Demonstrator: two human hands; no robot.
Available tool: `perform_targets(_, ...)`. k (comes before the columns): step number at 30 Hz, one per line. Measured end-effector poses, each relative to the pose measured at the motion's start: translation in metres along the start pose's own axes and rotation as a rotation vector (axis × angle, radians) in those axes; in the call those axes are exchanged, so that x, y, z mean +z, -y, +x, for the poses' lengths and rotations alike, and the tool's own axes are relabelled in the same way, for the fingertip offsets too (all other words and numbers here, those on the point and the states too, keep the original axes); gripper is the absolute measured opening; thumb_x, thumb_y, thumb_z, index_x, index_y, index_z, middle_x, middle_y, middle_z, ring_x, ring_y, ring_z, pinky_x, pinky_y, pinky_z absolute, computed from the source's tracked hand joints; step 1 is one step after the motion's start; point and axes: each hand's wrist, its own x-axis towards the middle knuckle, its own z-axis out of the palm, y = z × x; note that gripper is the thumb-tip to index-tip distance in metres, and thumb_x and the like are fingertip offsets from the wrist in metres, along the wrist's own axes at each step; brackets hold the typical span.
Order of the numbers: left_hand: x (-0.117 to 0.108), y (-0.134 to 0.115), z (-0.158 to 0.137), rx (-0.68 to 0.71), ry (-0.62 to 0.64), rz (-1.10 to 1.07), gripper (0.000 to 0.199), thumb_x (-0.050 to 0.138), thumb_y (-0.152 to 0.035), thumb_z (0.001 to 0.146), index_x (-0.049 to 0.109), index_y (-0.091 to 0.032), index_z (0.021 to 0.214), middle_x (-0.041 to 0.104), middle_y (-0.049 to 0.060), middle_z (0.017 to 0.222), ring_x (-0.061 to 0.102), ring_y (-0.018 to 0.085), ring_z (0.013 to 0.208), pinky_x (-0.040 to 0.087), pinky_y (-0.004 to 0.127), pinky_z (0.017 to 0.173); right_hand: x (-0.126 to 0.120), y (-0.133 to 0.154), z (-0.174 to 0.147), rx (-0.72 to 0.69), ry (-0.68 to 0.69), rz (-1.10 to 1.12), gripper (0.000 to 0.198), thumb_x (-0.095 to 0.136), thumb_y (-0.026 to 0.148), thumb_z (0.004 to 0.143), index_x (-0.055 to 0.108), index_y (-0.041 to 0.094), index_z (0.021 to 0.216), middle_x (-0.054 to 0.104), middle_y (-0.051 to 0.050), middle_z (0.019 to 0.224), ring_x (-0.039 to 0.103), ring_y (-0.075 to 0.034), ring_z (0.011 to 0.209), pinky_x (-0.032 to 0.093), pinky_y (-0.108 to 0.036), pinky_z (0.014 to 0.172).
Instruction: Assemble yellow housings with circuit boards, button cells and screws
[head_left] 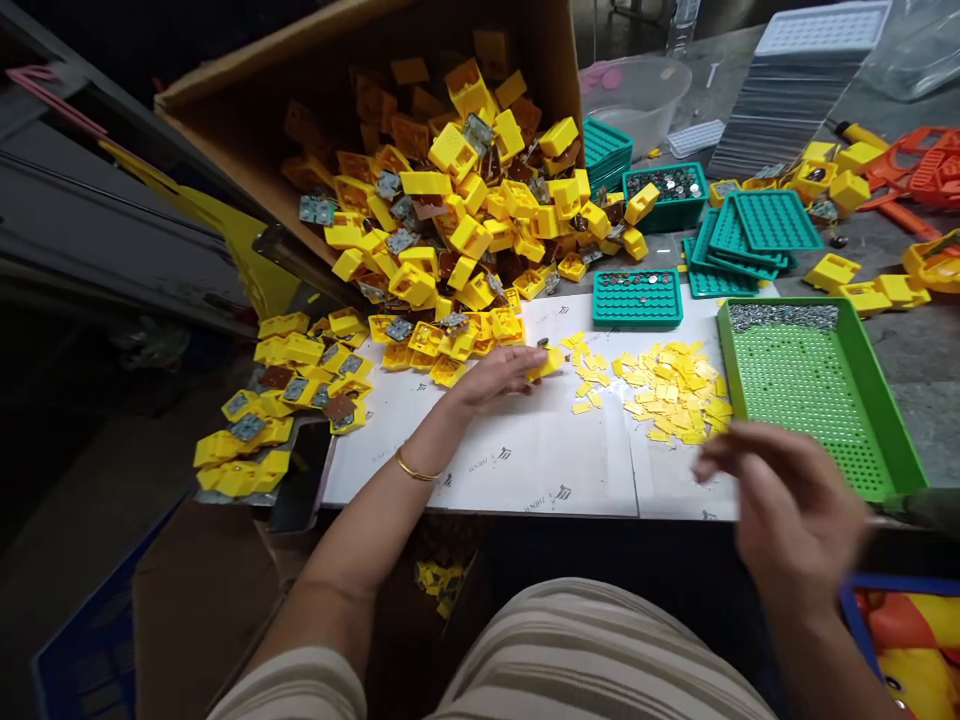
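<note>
Work in progress: one yellow housing (551,362) in hand, many more loose.

We hold the housing over the white sheet (480,450), just left of the yellow tabs (671,390), with the fingers of the left hand (495,380) closed on it. The right hand (799,510) is blurred beside the green tray (892,435), its fingers partly bent; we cannot tell whether they grip anything. We judge that much is left: a large heap of housings (469,235) spills from the cardboard box (255,66), and the tabs lie loose in quantity. We cannot identify any unit as finished.
</note>
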Motion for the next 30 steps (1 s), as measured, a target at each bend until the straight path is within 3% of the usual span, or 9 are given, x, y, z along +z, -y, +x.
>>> perform_targets(3,-0.008,-0.014,-0.026,-0.044,0.126,-0.363,0.051,0.061,-0.061,0.071,0.059,-0.016,0.095,0.062,0.004,0.08,0.056,0.013,0.068,0.046,0.026,0.059,0.053,-0.023,0.032,0.393,0.115,0.356,0.026,0.063,0.036,0.082,0.059,0.026,0.106,0.058,-0.004,0.105,0.064,-0.014,0.07,0.05,-0.024,0.047)
perform_targets(6,-0.008,-0.024,-0.053,-0.08,0.286,-0.437,0.061,0.059,-0.068,0.067,0.06,-0.014,0.096,0.061,0.004,0.07,0.056,0.015,0.061,0.044,0.026,0.052,0.09,-0.038,0.046,0.811,0.279,0.551,0.04,0.053,0.047,0.085,0.052,0.027,0.119,0.057,-0.007,0.114,0.065,-0.014,0.067,0.046,-0.022,0.04)
perform_targets(11,0.001,-0.011,-0.069,-0.199,0.511,-0.406,0.069,0.066,-0.068,0.058,0.059,-0.014,0.1,0.063,0.005,0.071,0.058,0.016,0.058,0.044,0.025,0.047,0.089,-0.044,0.036,1.014,0.601,0.68,0.04,0.048,0.05,0.085,0.06,0.02,0.11,0.064,-0.004,0.081,0.057,-0.011,0.049,0.027,-0.016,0.03)
perform_targets(13,0.008,0.001,-0.066,-0.265,0.557,-0.415,0.066,0.066,-0.067,0.06,0.058,-0.015,0.099,0.062,0.004,0.067,0.06,0.017,0.058,0.046,0.025,0.046,0.074,-0.046,0.031,0.952,0.591,0.57,0.033,0.054,0.04,0.082,0.061,0.019,0.106,0.061,0.0,0.07,0.051,-0.008,0.044,0.022,-0.015,0.031)
perform_targets(15,0.017,0.013,-0.061,-0.333,0.629,-0.41,0.062,0.066,-0.065,0.062,0.057,-0.015,0.097,0.066,0.006,0.078,0.064,0.019,0.064,0.048,0.025,0.048,0.056,-0.05,0.027,0.755,0.552,0.341,0.03,0.054,0.031,0.082,0.061,0.019,0.108,0.06,0.001,0.068,0.049,-0.008,0.045,0.031,-0.017,0.035)
perform_targets(18,0.034,0.022,-0.057,-0.405,0.741,-0.29,0.059,0.071,-0.057,0.062,0.055,-0.017,0.103,0.067,0.007,0.093,0.067,0.018,0.067,0.05,0.025,0.051,0.03,-0.059,0.021,0.204,0.463,-0.159,0.028,0.049,0.019,0.086,0.061,0.02,0.111,0.068,-0.005,0.088,0.063,-0.015,0.072,0.054,-0.031,0.065)
perform_targets(22,0.052,0.017,-0.059,-0.308,0.68,0.236,0.058,0.069,-0.049,0.067,0.053,-0.02,0.115,0.066,0.004,0.087,0.065,0.018,0.066,0.051,0.031,0.062,0.001,-0.072,0.011,-0.393,0.573,-0.592,0.028,0.046,0.014,0.091,0.065,0.025,0.108,0.07,-0.008,0.109,0.06,-0.024,0.107,0.051,-0.046,0.091)
perform_targets(26,0.061,0.011,-0.062,0.035,0.496,0.881,0.052,0.063,-0.05,0.073,0.057,-0.022,0.117,0.065,0.009,0.115,0.061,0.031,0.102,0.045,0.039,0.085,-0.02,-0.08,0.0,-0.455,0.744,-0.748,0.037,0.047,0.012,0.09,0.061,0.024,0.122,0.067,-0.01,0.119,0.056,-0.027,0.116,0.05,-0.049,0.094)
perform_targets(30,0.065,0.012,-0.062,0.061,0.546,0.986,0.055,0.059,-0.052,0.075,0.056,-0.021,0.12,0.064,0.01,0.118,0.059,0.031,0.103,0.043,0.037,0.084,-0.029,-0.073,-0.009,-0.425,0.756,-0.732,0.046,0.053,0.012,0.083,0.055,0.022,0.128,0.059,-0.013,0.129,0.05,-0.031,0.124,0.046,-0.054,0.099)
